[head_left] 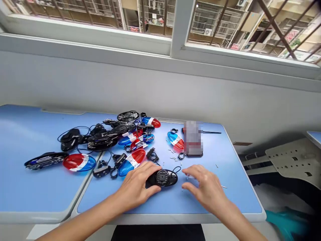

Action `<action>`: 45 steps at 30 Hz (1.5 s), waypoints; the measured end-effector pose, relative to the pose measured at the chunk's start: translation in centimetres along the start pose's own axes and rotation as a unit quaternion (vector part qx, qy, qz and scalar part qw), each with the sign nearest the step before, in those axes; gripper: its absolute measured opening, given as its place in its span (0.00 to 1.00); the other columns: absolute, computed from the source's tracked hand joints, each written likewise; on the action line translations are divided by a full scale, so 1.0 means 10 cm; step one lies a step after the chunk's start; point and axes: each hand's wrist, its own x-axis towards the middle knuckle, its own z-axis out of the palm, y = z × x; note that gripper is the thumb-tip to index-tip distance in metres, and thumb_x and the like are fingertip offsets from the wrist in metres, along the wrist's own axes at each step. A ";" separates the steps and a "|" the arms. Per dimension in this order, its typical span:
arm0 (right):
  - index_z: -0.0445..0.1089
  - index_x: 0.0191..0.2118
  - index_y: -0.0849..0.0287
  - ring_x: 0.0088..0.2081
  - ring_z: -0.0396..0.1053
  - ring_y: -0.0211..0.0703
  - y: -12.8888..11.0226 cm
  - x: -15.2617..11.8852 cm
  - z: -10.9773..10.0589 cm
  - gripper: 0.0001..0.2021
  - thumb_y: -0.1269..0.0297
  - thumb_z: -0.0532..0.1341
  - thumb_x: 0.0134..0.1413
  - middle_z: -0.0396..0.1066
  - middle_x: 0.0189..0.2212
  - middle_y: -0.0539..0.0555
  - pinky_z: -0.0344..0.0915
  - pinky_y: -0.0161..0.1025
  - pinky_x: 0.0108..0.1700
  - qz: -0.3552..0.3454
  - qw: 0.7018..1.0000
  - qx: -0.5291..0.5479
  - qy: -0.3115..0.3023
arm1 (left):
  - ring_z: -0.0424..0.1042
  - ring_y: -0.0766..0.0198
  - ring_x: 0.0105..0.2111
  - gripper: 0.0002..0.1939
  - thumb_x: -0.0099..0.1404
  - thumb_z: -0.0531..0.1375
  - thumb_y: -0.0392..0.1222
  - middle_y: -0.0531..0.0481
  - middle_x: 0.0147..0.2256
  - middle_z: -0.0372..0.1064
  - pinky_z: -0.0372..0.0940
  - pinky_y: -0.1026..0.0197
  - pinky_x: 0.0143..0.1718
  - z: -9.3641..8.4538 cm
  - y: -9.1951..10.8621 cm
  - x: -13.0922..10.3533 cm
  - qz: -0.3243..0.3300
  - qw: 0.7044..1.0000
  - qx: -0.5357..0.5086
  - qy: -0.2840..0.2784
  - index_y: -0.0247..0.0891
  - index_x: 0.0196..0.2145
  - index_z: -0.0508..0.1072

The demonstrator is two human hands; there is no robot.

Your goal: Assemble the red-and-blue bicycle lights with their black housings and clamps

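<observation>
At the front of your desk (175, 204) | left hand (136, 182) clamped on black housing (162, 178): brace it flat | right hand (207, 184) fingers apart: mind the loose screw (181, 163)

- A pile of lamps, clamps and cables (102, 140) blocks the middle and back of the left half, straddling the seam.
- The left end of the worktop (22, 194) leaves open room in front of and behind the outermost lamp (79, 162).
- Between the left hand (140, 182) and right hand (207, 184) is a short gap, entered by a wire loop (177, 168) from the black case (162, 177).
- Loose screws (173, 158) litter the approach to the phone (193, 139).
- Right of it, the screwdriver (212, 132) crosses the back; nearer, a wide stretch holds only scattered screws.
- The wall (150, 90) closes off the rear.
</observation>
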 end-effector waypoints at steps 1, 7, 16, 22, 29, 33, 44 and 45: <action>0.72 0.48 0.48 0.44 0.72 0.46 -0.02 -0.02 0.06 0.14 0.63 0.66 0.55 0.75 0.42 0.51 0.68 0.40 0.38 0.007 1.000 0.007 -0.017 | 0.70 0.53 0.45 0.22 0.59 0.64 0.37 0.47 0.48 0.70 0.66 0.53 0.45 0.01 0.00 0.00 0.000 1.000 0.002 0.000 0.43 0.52 0.68; 0.69 0.49 0.48 0.46 0.69 0.48 -0.18 0.05 0.27 0.16 0.63 0.67 0.54 0.72 0.43 0.50 0.64 0.40 0.36 0.000 0.998 0.044 -0.040 | 0.70 0.53 0.47 0.21 0.61 0.63 0.39 0.46 0.48 0.69 0.67 0.52 0.47 0.02 0.03 0.00 -0.004 1.000 0.026 -0.006 0.43 0.52 0.67; 0.69 0.48 0.51 0.45 0.68 0.49 -0.12 0.10 0.27 0.13 0.64 0.65 0.56 0.72 0.41 0.51 0.62 0.40 0.37 -0.008 0.998 0.049 -0.048 | 0.69 0.50 0.49 0.28 0.63 0.59 0.39 0.43 0.52 0.67 0.66 0.48 0.48 -0.01 0.10 0.03 0.026 0.993 0.113 -0.037 0.46 0.60 0.60; 0.70 0.47 0.49 0.44 0.70 0.48 -0.19 0.09 0.31 0.14 0.65 0.65 0.55 0.73 0.42 0.51 0.63 0.39 0.36 -0.006 0.998 0.039 -0.056 | 0.64 0.46 0.54 0.26 0.60 0.63 0.43 0.40 0.57 0.62 0.63 0.45 0.53 0.01 0.10 0.04 0.071 0.992 0.099 -0.021 0.42 0.55 0.63; 0.72 0.47 0.51 0.39 0.73 0.42 0.12 0.10 0.07 0.11 0.63 0.62 0.57 0.75 0.40 0.51 0.65 0.38 0.39 0.025 0.998 0.057 0.019 | 0.68 0.54 0.40 0.19 0.62 0.63 0.42 0.46 0.43 0.69 0.64 0.55 0.40 0.04 0.06 0.11 0.066 0.995 0.062 -0.030 0.41 0.50 0.66; 0.74 0.36 0.52 0.31 0.72 0.38 0.24 0.20 -0.06 0.07 0.64 0.57 0.61 0.74 0.31 0.48 0.59 0.35 0.30 0.057 0.997 -0.001 0.059 | 0.68 0.54 0.37 0.18 0.59 0.64 0.42 0.48 0.39 0.69 0.62 0.57 0.36 0.07 0.03 0.14 0.072 0.994 0.077 -0.021 0.42 0.46 0.67; 0.75 0.38 0.52 0.35 0.69 0.41 0.10 0.38 0.36 0.06 0.67 0.60 0.61 0.72 0.31 0.50 0.50 0.35 0.28 0.038 0.988 -0.148 0.013 | 0.69 0.54 0.38 0.19 0.59 0.65 0.43 0.48 0.40 0.69 0.60 0.57 0.35 0.12 -0.01 0.14 0.072 0.996 0.051 0.001 0.41 0.46 0.68; 0.75 0.37 0.53 0.35 0.69 0.41 0.11 0.39 0.38 0.07 0.68 0.59 0.61 0.71 0.31 0.51 0.49 0.35 0.27 0.029 0.989 -0.146 0.022 | 0.69 0.54 0.38 0.19 0.59 0.65 0.43 0.48 0.40 0.69 0.60 0.57 0.36 0.11 -0.01 0.14 0.071 0.996 0.047 0.002 0.41 0.46 0.68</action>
